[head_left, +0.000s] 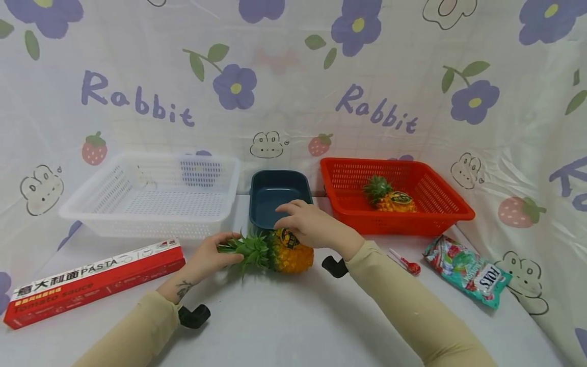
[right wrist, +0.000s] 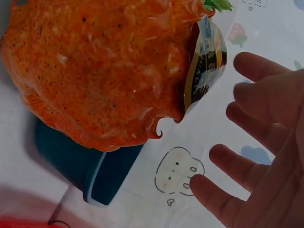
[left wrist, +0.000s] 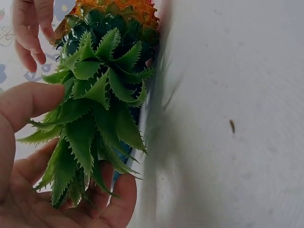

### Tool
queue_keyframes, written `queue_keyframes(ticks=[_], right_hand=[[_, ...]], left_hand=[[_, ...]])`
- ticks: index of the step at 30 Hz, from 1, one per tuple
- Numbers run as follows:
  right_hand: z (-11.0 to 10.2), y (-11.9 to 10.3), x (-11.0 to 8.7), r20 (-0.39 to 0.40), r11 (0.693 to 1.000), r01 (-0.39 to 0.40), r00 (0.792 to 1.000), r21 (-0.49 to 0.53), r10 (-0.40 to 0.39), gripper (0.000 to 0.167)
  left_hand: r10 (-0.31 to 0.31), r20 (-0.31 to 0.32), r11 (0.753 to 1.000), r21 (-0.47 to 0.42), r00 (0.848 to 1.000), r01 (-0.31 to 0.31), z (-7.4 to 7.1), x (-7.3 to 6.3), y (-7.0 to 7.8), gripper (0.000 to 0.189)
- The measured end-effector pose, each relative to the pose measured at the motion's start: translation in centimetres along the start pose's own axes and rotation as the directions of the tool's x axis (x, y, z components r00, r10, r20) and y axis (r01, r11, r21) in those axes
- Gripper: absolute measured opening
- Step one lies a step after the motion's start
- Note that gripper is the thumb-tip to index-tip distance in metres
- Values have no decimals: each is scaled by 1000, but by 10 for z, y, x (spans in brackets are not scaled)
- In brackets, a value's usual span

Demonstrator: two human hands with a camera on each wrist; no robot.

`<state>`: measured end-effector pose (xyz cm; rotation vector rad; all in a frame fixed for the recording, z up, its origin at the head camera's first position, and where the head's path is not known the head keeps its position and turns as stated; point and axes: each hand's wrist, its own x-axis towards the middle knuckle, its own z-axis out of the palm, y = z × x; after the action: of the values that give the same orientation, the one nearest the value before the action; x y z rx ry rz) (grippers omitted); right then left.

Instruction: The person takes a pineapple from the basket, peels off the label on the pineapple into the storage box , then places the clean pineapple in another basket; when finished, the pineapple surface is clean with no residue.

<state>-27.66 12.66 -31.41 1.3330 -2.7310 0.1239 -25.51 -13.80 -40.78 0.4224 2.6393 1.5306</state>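
Handling the pineapple (head_left: 293, 259) just in front of the blue tub (head_left: 271, 201) seems underway. The left hand (head_left: 208, 260) cups its leaves, grip unclear; the right hand (head_left: 313, 224) is spread. A lift would probably need both closing firmly.

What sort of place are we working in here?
Likely a staged indoor set-up rather than a working kitchen: a white cloth backdrop printed with purple flowers hangs behind, a white slotted plastic basket and a red slotted plastic basket stand along the back, and a long red-and-white cardboard pasta box lies nearer.
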Motion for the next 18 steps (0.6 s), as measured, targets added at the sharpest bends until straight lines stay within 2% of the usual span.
queue_keyframes(ticks=[6,13,15,18], right_hand=[[2,2,1,29,1000,-9,1000,-9,9,24],[-5,4,-2,-8,1000,3,1000,12,-3,12],[-11,4,-4,-18,999,-16,1000,30,16,10],[-19,7,-4,-48,991,-89,994,98,94,11]], left_hand=[[-2,-1,1000,11,1000,2,0,1,1,50],[3,-5,1000,21,1000,-3,1,2,-1,48],[2,-6,1000,22,1000,-2,1,2,-1,48],[7,-7,1000,23,1000,-7,1,2,-2,48]])
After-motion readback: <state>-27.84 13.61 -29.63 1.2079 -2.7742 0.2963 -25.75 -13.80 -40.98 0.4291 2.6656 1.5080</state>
